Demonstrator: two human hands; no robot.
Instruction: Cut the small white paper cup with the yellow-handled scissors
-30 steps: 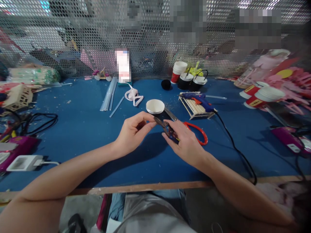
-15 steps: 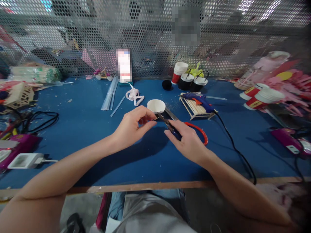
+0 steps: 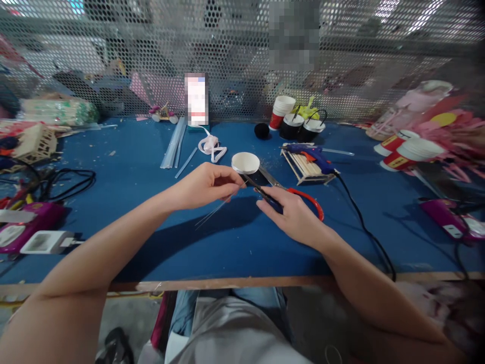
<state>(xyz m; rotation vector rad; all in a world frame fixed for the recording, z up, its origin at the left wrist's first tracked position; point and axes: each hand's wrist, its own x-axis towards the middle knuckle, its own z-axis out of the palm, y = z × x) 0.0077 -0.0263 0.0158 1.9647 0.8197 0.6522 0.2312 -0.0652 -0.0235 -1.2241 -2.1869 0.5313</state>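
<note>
Currently, at the bench:
Left hand: your left hand (image 3: pixel 206 184) pinches thin pale strands (image 3: pixel 212 215) between thumb and fingertips; the loose ends trail down and to the left, above the blue tabletop (image 3: pixel 125 202).
Right hand: your right hand (image 3: pixel 293 217) is closed around a small pair of dark snips (image 3: pixel 261 192), blades pointing toward the pinch of the other hand. Whether the blades are parted or closed is too small to tell.
Where the strands are: held in the air between your two hands, just in front of the white paper cup (image 3: pixel 245 164), not touching it as far as can be seen.
Done so far: by my judgement, the strands are gathered and presented to the blades.
Left to do: no cut piece lies on the table below, so the snip itself looks not yet finished.
Nearby: red-handled scissors (image 3: pixel 303 197) lie on the table just behind your right hand; a blue hot-glue gun (image 3: pixel 312 156) rests on a raft of wooden sticks (image 3: pixel 303 167); clear glue sticks (image 3: pixel 174 146) and a white ribbon (image 3: pixel 212 146) lie farther back.
Writing: none can be read. The red-and-yellow cups (image 3: pixel 397 154) lying on their sides at the right carry printing, too blurred to make out.
</note>
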